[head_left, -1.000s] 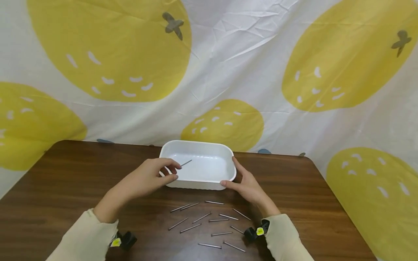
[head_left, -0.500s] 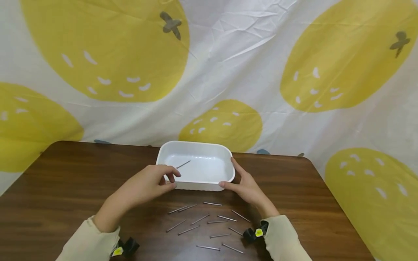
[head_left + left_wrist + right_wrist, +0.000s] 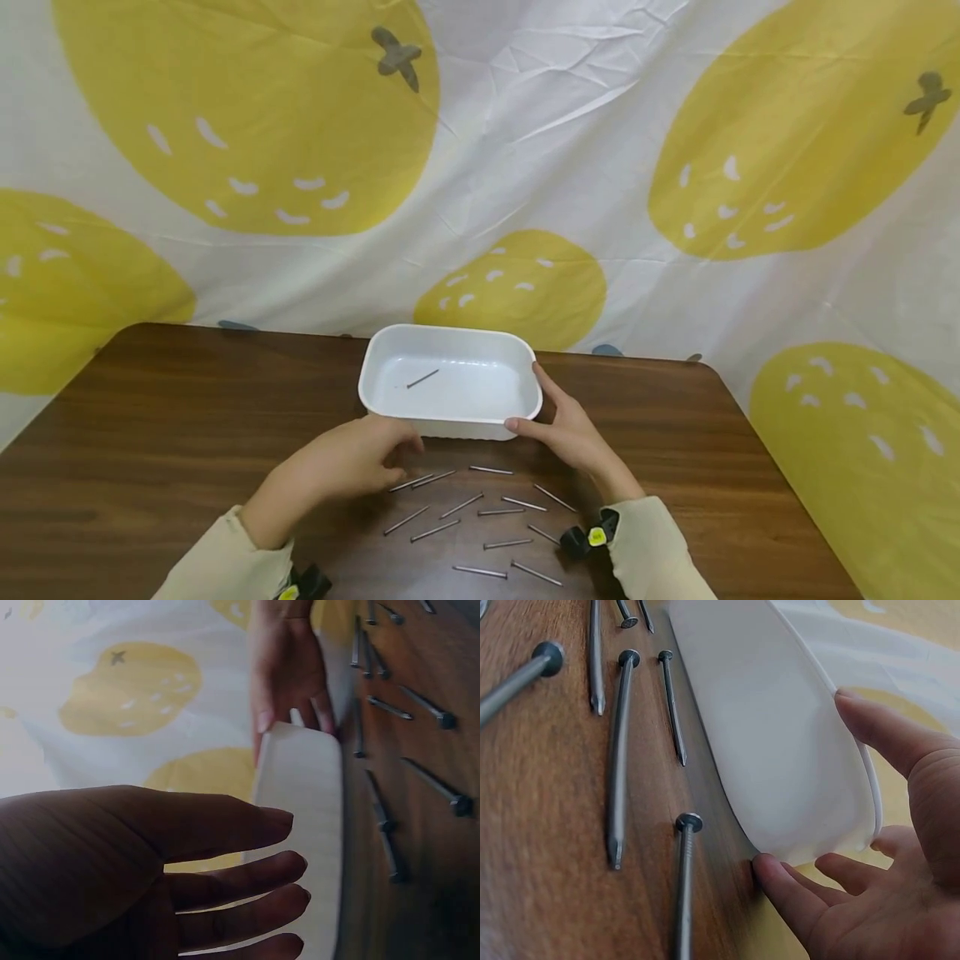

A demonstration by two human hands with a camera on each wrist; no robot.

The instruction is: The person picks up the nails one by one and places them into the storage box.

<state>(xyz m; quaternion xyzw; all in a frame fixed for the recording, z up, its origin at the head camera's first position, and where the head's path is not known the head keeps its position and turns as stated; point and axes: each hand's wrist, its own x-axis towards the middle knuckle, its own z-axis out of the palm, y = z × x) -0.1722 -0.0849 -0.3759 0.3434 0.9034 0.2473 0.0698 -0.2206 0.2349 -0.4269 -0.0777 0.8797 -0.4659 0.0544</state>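
A white rectangular tray (image 3: 465, 428) sits near the back of the wooden table, with one nail (image 3: 423, 379) lying inside, left of its middle. My right hand (image 3: 573, 432) grips the tray's right front corner, thumb at the rim and fingers around the end; the right wrist view shows these fingers (image 3: 791, 896) against its wall. In front of the tray's left part hovers my left hand (image 3: 341, 468), beside the nearest loose nails (image 3: 433, 479). Nothing is between its thumb and loosely extended fingers (image 3: 247, 919) in the left wrist view.
Several steel nails (image 3: 502, 512) lie scattered at various angles on the table (image 3: 187, 417) in front of the tray. Some lie close to the right wrist's black camera (image 3: 575, 542). A white cloth with yellow fruit prints (image 3: 510, 283) hangs behind the table's back edge.
My left hand has let go of the nail, which now rests in the tray. That hand has drawn back toward me, over the front rim. My right hand stays on the tray.
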